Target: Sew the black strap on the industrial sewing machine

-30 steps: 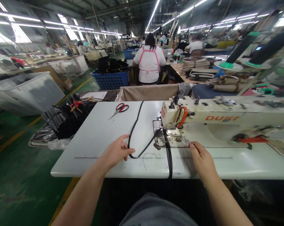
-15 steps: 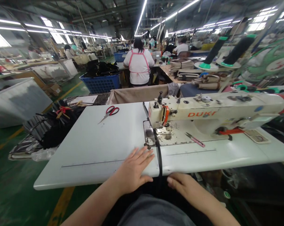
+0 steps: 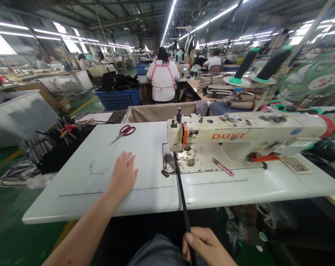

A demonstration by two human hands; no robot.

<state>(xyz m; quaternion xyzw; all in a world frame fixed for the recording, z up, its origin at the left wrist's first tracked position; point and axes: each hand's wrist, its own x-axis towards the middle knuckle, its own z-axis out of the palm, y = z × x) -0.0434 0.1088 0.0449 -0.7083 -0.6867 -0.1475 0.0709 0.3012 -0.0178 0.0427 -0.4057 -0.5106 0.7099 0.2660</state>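
Observation:
My left hand is open over the left part of the white sewing table, fingers stretched out and holding nothing. My right hand, in front of the table edge, is closed on a narrow black strap. The strap runs taut from there up to the needle area of the sewing machine. A loose dark thread lies left of my left hand. Beyond that hand are red-handled scissors, partly open. Pink thread snips rest near the machine bed.
Bundled black strips stand left of the table. Behind the table are a beige cloth-lined bin and a blue crate. A co-worker sits farther off. Thread cones and a green fan are at right.
My left hand has moved left, away from the strap. My right hand now grips the strap and holds it taut, lower than before. A loose thread now shows on the table's left side.

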